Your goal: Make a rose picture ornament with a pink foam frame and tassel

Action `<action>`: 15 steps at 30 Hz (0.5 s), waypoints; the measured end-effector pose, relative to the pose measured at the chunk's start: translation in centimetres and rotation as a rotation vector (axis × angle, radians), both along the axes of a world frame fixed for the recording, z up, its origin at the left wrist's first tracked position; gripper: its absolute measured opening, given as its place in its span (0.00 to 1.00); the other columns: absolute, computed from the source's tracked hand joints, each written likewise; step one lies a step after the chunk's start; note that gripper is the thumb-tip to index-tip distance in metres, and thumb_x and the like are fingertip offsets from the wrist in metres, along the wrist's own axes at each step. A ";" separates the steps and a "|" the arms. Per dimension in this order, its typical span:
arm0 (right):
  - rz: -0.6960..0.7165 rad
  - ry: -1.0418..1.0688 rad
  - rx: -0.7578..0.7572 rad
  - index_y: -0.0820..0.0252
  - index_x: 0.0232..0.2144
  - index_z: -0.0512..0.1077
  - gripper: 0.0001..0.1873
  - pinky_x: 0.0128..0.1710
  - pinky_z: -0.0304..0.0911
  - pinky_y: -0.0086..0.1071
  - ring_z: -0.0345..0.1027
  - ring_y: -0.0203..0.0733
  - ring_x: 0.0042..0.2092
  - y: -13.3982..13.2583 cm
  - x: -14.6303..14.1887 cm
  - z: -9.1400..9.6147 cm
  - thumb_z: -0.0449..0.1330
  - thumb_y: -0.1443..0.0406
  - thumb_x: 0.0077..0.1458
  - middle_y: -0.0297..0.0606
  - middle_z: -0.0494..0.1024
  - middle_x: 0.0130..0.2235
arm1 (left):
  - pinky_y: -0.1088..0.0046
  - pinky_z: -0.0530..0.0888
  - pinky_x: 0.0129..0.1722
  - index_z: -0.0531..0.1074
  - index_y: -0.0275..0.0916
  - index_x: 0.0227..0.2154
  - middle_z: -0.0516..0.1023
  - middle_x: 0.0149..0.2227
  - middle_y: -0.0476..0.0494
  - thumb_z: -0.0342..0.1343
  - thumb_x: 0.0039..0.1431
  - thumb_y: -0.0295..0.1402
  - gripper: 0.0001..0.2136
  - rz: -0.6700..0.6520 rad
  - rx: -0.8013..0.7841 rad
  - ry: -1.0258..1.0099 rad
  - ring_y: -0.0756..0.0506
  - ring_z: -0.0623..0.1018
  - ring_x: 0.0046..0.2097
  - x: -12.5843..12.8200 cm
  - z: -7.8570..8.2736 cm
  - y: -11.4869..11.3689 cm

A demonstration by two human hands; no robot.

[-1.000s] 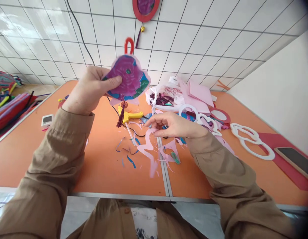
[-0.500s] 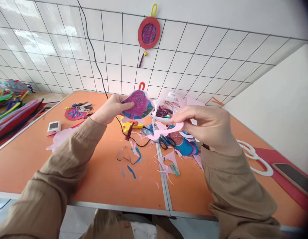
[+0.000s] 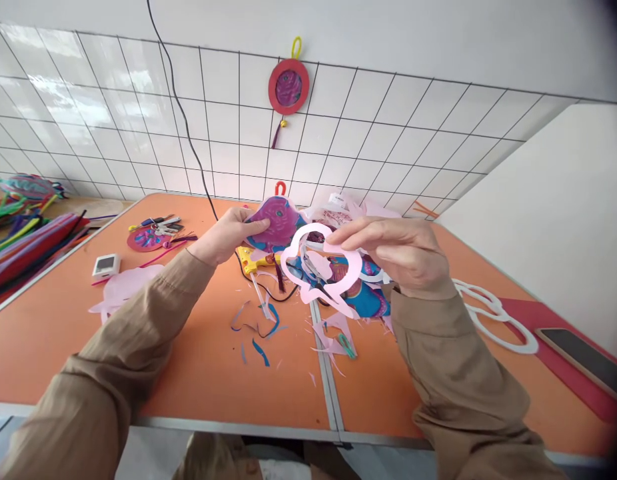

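Note:
Between thumb and fingers, my left hand (image 3: 228, 233) grips a purple and blue patterned pendant (image 3: 279, 223) with a red loop (image 3: 280, 189) on top and a dark tassel (image 3: 280, 275) hanging below. My right hand (image 3: 403, 250) pinches a pink paper frame (image 3: 355, 267), an outline with a large opening in its middle. The frame is held upright just right of the pendant, in front of the scraps. Under the pendant lies a yellow glue gun (image 3: 252, 260). Blue patterned fabric (image 3: 371, 300) rests below my right hand, partly covered by the frame.
Pink scraps (image 3: 333, 333) and blue strips (image 3: 260, 352) litter the orange table (image 3: 198, 373). Keys (image 3: 166, 225), a small white device (image 3: 106, 265) and pink paper (image 3: 131, 287) lie left; white rings (image 3: 508, 330) and a phone (image 3: 581, 357) lie right. A finished-looking red round pendant (image 3: 288, 87) hangs on the wall.
My right hand has turned the pink paper frame from nearly edge-on to facing me, so its opening shows. My left hand still holds the pendant. The view has tilted slightly upward.

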State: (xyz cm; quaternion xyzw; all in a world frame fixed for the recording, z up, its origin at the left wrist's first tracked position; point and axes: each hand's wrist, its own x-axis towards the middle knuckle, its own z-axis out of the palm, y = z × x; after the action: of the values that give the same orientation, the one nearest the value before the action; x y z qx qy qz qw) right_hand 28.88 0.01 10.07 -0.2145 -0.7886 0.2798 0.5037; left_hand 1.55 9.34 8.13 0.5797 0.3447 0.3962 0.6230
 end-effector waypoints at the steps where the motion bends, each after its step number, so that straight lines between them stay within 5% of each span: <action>1: 0.008 0.028 -0.004 0.45 0.40 0.86 0.11 0.42 0.80 0.47 0.83 0.50 0.42 0.1 -0.4 -0.2 0.64 0.55 0.64 0.37 0.87 0.45 | 0.75 0.79 0.28 0.81 0.30 0.24 0.83 0.24 0.40 0.77 0.45 0.37 0.15 -0.010 -0.006 -0.021 0.47 0.81 0.26 0.2 -0.2 0.0; 4: -0.020 0.162 0.048 0.43 0.36 0.85 0.11 0.46 0.80 0.50 0.83 0.51 0.43 0.5 -2.0 -0.9 0.65 0.50 0.62 0.37 0.87 0.43 | 0.75 0.78 0.28 0.80 0.30 0.23 0.82 0.24 0.41 0.76 0.47 0.36 0.14 -0.085 -0.040 -0.127 0.48 0.81 0.26 0.9 -1.1 -0.1; 7: -0.090 0.237 0.094 0.47 0.34 0.84 0.05 0.47 0.81 0.48 0.83 0.48 0.44 0.8 -3.3 -1.4 0.70 0.57 0.59 0.36 0.88 0.41 | 0.74 0.78 0.31 0.81 0.31 0.26 0.83 0.26 0.41 0.74 0.50 0.32 0.10 -0.156 -0.126 -0.209 0.48 0.81 0.28 1.4 -1.8 -0.1; 15: -0.452 -0.037 0.418 0.53 0.36 0.82 0.10 0.47 0.80 0.40 0.83 0.44 0.46 1.1 -3.2 -1.6 0.66 0.73 0.59 0.37 0.88 0.41 | 0.72 0.80 0.37 0.82 0.33 0.42 0.86 0.37 0.39 0.69 0.59 0.32 0.11 -0.265 -0.189 -0.331 0.45 0.84 0.35 0.9 -2.1 0.4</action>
State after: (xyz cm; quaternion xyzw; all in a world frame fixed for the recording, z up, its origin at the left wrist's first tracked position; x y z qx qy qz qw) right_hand 25.71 1.07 8.47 -0.2813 -0.7704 -0.0116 0.5720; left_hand 2.49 9.70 6.03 0.4859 0.1944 0.3667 0.7692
